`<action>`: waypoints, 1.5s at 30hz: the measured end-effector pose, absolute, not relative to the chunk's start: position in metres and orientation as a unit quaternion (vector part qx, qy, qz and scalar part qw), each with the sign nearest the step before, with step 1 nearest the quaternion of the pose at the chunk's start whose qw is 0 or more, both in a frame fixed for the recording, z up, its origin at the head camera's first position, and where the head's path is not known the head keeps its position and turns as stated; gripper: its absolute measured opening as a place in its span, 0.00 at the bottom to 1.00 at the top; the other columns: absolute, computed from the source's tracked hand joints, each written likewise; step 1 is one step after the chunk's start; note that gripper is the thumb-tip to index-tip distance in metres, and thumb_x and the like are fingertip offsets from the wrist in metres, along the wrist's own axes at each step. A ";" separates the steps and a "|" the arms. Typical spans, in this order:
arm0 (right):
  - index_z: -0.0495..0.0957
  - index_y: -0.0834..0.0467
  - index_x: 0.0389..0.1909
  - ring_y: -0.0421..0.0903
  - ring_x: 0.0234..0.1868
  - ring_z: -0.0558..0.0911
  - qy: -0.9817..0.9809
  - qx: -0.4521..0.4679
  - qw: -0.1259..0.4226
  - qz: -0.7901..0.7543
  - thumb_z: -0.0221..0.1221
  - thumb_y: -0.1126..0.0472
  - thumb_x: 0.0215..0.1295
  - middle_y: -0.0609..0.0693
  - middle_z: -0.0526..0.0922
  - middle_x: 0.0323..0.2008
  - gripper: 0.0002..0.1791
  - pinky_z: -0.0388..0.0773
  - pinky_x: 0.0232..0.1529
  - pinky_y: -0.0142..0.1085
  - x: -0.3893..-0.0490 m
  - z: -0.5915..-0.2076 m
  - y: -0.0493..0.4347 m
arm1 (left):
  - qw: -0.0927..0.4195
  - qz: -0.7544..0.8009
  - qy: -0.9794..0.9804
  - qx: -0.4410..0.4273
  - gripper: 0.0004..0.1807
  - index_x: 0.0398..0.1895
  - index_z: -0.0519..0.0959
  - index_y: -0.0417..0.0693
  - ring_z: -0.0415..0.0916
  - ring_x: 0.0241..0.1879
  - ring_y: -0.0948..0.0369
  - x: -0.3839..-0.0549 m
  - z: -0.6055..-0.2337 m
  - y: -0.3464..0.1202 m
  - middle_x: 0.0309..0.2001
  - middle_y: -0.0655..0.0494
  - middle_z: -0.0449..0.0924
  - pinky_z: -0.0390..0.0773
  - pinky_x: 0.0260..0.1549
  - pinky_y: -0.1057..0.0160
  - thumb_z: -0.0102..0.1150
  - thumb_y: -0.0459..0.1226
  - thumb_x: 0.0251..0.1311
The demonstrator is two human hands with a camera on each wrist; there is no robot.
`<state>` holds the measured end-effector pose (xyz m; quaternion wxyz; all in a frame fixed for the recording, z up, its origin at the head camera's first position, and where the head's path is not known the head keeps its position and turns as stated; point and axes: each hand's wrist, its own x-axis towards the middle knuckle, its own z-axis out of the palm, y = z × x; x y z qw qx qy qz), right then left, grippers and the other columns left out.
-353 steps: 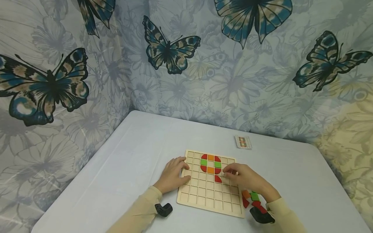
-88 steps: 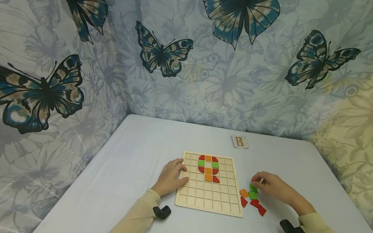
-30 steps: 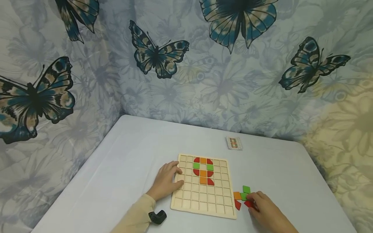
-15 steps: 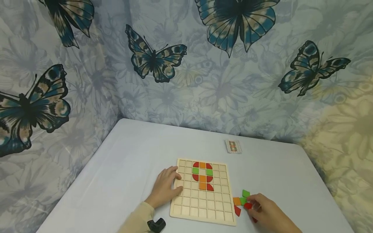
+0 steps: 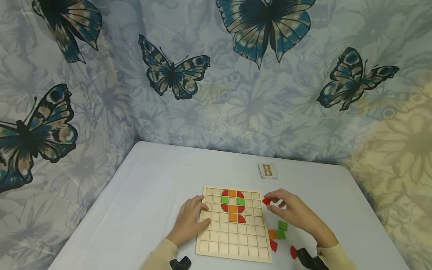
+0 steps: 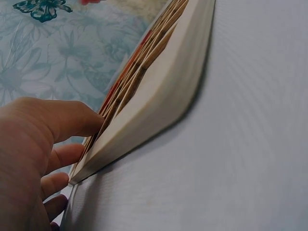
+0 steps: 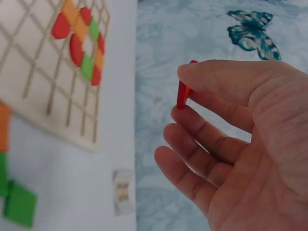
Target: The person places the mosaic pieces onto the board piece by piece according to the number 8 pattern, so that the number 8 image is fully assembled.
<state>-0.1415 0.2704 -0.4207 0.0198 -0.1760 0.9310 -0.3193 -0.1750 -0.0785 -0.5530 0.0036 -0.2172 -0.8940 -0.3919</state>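
Observation:
My right hand pinches a red quarter-circle tile between thumb and fingertips, raised just off the right edge of a wooden grid board. In the right wrist view the tile is seen nearly edge-on. Fingers and thumb of my left hand rest spread on the board's left edge. Set in the upper grid is a pattern: a ring of red rounded tiles, orange squares and green squares around a bare cell. Below the ring lie an orange square and a red quarter-circle side by side.
Right of the board lie loose tiles: two green squares, an orange square and two red pieces, one beside the right wrist's black device. A pattern card lies toward the back of the white table.
Since the oldest frame, an orange square has come onto the board beside the lower red tile. My right hand has taken a red tile from the loose ones and lifted it toward the board.

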 end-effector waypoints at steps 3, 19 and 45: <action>0.80 0.59 0.53 0.45 0.45 0.81 0.930 -0.186 0.015 -0.317 0.65 0.60 0.67 0.47 0.84 0.47 0.15 0.83 0.42 0.35 -0.158 -0.414 0.260 | -0.001 -0.394 -0.893 -0.216 0.14 0.46 0.75 0.58 0.60 0.74 0.45 -0.176 -0.554 -0.079 0.72 0.49 0.66 0.51 0.76 0.36 0.66 0.44 0.59; 0.81 0.55 0.52 0.51 0.49 0.79 0.912 -0.259 0.064 -0.311 0.63 0.60 0.69 0.44 0.81 0.48 0.13 0.83 0.48 0.44 -0.194 -0.424 0.203 | -0.031 -0.400 -0.891 -0.213 0.21 0.55 0.76 0.53 0.56 0.77 0.45 -0.176 -0.551 -0.074 0.74 0.50 0.65 0.47 0.78 0.36 0.66 0.46 0.60; 0.83 0.55 0.47 0.45 0.47 0.80 0.920 -0.278 0.116 -0.252 0.66 0.60 0.65 0.44 0.83 0.45 0.11 0.82 0.44 0.36 -0.194 -0.467 0.169 | -0.029 -0.386 -0.901 -0.196 0.17 0.51 0.77 0.58 0.55 0.78 0.46 -0.178 -0.550 -0.082 0.75 0.52 0.64 0.49 0.78 0.37 0.65 0.47 0.60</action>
